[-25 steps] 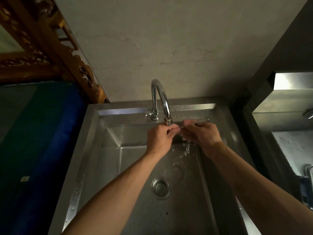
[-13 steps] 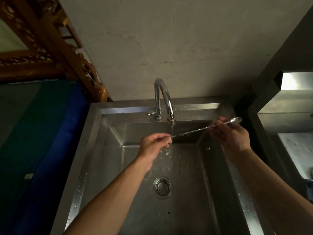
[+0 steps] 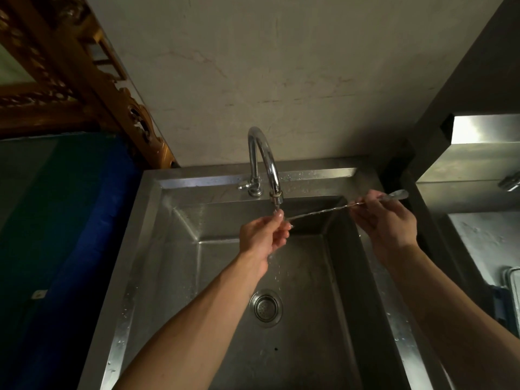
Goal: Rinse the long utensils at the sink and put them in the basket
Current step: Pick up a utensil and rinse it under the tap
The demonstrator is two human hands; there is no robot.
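- Rinse step: long spoon (image 3: 323,211) pinched by left hand (image 3: 263,235) beneath faucet (image 3: 270,170), by right hand (image 3: 387,223) near bowl end.
- Next, by judgement: carry to basket; none seen near either hand.

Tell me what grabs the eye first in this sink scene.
At centre, a long twisted spoon stretches across the steel sink. The left hand pinches its lower end under the curved faucet, where water runs; the right hand grips near the bowl end. Below them, the round drain sits in the basin floor.
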